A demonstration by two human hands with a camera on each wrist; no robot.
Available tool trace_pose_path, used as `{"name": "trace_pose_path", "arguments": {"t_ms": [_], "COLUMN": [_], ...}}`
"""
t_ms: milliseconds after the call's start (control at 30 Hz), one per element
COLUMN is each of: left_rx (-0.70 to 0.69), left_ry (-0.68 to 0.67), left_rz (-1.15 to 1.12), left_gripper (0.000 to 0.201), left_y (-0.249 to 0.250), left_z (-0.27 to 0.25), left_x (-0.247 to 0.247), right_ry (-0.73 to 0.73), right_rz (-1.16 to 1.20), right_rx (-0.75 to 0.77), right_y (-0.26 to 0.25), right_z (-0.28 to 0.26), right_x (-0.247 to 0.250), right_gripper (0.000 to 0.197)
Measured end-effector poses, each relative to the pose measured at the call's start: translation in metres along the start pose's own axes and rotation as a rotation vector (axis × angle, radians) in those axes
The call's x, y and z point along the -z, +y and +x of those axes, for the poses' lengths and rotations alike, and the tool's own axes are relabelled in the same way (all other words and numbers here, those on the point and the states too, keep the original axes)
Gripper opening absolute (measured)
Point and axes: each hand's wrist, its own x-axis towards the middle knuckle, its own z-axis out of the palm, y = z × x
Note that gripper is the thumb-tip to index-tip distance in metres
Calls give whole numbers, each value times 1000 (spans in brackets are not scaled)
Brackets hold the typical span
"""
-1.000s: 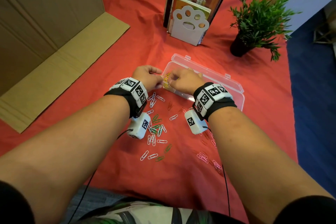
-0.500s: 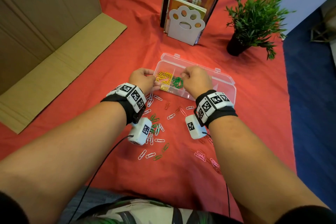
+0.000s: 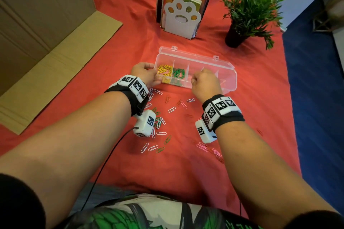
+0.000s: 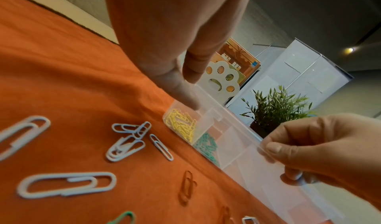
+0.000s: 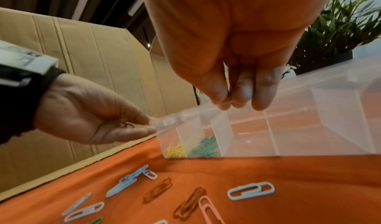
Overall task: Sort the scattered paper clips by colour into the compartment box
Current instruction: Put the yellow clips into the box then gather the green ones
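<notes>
The clear compartment box [image 3: 230, 72] lies open on the red cloth. Yellow clips [image 3: 164, 70] fill its leftmost compartment and green clips [image 3: 178, 73] the one beside it; the other compartments look bare. My left hand [image 3: 147, 74] pinches the box's left end, thumb on the rim [image 4: 185, 97]. My right hand [image 3: 204, 83] pinches the near rim around the middle [image 5: 237, 100]. Loose white clips [image 3: 158, 132], red clips [image 3: 168, 98], pink clips [image 3: 202, 147] and green clips [image 3: 167, 139] lie scattered between my wrists.
A big cardboard box [image 3: 46, 33] with a flap on the cloth fills the left. Books behind a white paw-shaped bookend [image 3: 181, 18] stand beyond the clip box, a potted plant [image 3: 249, 11] to their right. The table ends at the right, above blue floor.
Both hands were together at the box's left end with yellow clips. The yellow clips now lie in the box, and my right hand has slid right to the middle of the near rim.
</notes>
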Motion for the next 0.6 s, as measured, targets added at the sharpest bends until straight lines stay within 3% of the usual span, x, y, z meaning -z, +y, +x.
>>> {"name": "trace_pose_path", "arguments": {"t_ms": [133,367,600], "left_rx": [-188,-340,-508], "left_ry": [-19,-183,-295], "left_rz": [349,1001,1211], "left_gripper": [19,18,25], "left_y": [-13,-66,-85], "left_z": [-14,-69,-86], "left_x": [23,61,51], "right_ry": [28,-372,-302], "right_rz": [86,23,-163], "right_rx": [108,383,508], "right_y": [-4,-8,-12], "right_z": [-22,-120,-152], "right_x": [-1,-52,-73], "right_gripper": [16,14,21]}}
